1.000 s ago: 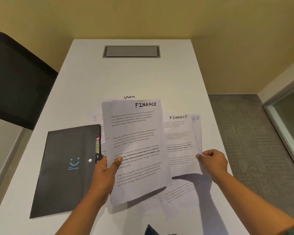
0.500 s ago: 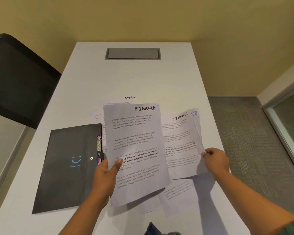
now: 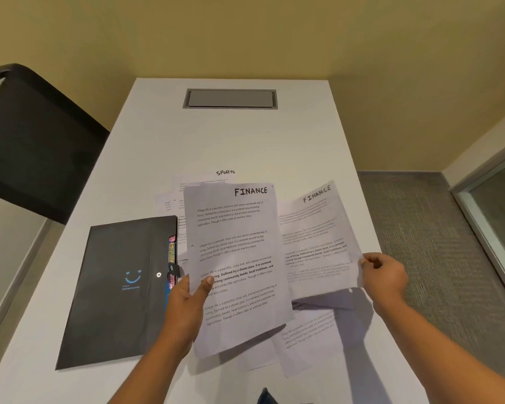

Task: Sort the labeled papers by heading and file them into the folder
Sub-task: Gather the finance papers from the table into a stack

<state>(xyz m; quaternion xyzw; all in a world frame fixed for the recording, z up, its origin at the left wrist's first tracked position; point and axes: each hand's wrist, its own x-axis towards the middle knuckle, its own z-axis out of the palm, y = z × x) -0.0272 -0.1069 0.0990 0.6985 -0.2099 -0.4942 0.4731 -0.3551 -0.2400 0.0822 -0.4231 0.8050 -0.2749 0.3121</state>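
My left hand [image 3: 187,301] grips a sheet headed FINANCE [image 3: 236,258] by its lower left edge and holds it up above the table. My right hand [image 3: 384,272] pinches the right edge of a second FINANCE sheet [image 3: 315,243], which is lifted and tilted. A sheet headed SPORTS [image 3: 225,174] lies flat behind them, mostly hidden. More printed sheets [image 3: 306,336] lie flat under the held ones. The black folder [image 3: 120,287] with a blue smile logo lies shut to the left, with coloured tabs along its right edge.
The white table [image 3: 231,135] has a grey cable hatch [image 3: 230,98] at its far end. A black chair back [image 3: 32,147] stands at the left. Grey carpet [image 3: 426,243] and a glass panel [image 3: 499,211] are to the right. A dark object [image 3: 264,396] shows at the bottom edge.
My right hand has lifted its FINANCE sheet off the pile and tilted it, covering the blue-marked sheet that showed behind it. My left hand's sheet has stayed nearly still.
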